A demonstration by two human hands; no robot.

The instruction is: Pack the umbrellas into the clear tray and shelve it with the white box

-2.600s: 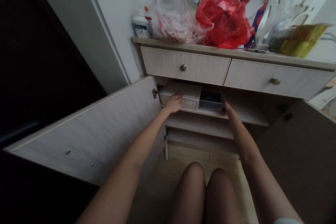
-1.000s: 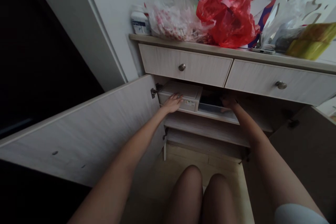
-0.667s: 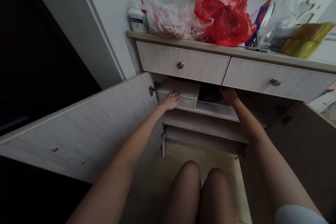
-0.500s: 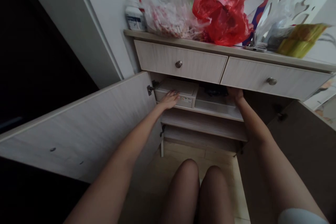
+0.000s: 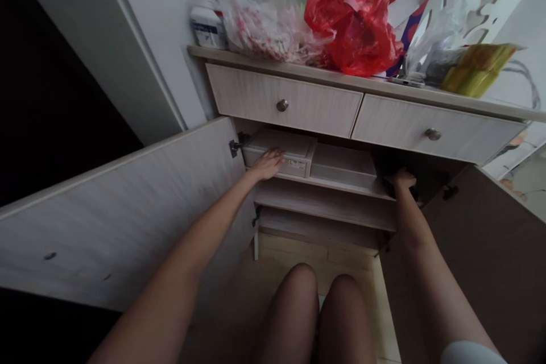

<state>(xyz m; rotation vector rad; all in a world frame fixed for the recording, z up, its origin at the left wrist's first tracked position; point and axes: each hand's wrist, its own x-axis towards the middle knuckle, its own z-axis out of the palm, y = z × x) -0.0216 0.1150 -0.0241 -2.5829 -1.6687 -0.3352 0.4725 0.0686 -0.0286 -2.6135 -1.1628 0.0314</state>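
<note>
Inside the opened cabinet, my left hand [image 5: 268,164] lies on the front edge of a pale box [image 5: 279,141] with a small label, fingers stretched out flat. Beside it on the upper shelf is a second pale box [image 5: 343,164]. My right hand [image 5: 403,178] is at the shelf's right end, its fingers curled round something dark. Shadow and the hand itself hide what that dark thing is.
Both cabinet doors, left [image 5: 140,205] and right [image 5: 478,239], stand open. Two closed drawers with knobs [image 5: 282,105] are above. A red plastic bag [image 5: 354,23], a clear bag [image 5: 273,28] and a white bottle [image 5: 209,25] crowd the top. Lower shelves [image 5: 324,202] lie below.
My right hand has moved right and toward me, off the second box. The dark thing that lay on that box has gone from its top. My left hand stays on the labelled box.
</note>
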